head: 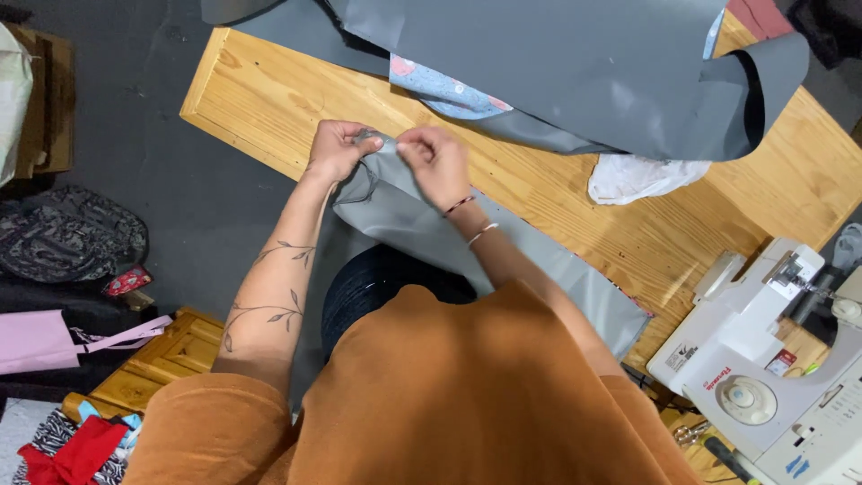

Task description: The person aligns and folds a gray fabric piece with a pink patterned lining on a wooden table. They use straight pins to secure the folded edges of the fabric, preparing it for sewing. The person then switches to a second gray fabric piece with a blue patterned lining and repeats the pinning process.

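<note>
Both hands work at the near-left edge of a pale pine wooden tabletop [269, 99] that runs diagonally over a dark grey floor [162, 180]. Left hand [337, 150] and right hand [437, 162] each pinch the top corner of a smooth grey fabric strip [404, 216], fingers closed on it; the strip drapes off the table edge down over the lap. A large sheet of the same grey material [584, 63] covers the far side, over a blue patterned cloth [440, 90]. White crumpled plastic [642, 177] lies near the middle. A white sewing machine [772, 359] sits at the near-right corner. Bags and cloth scraps lie on the floor, left.
</note>
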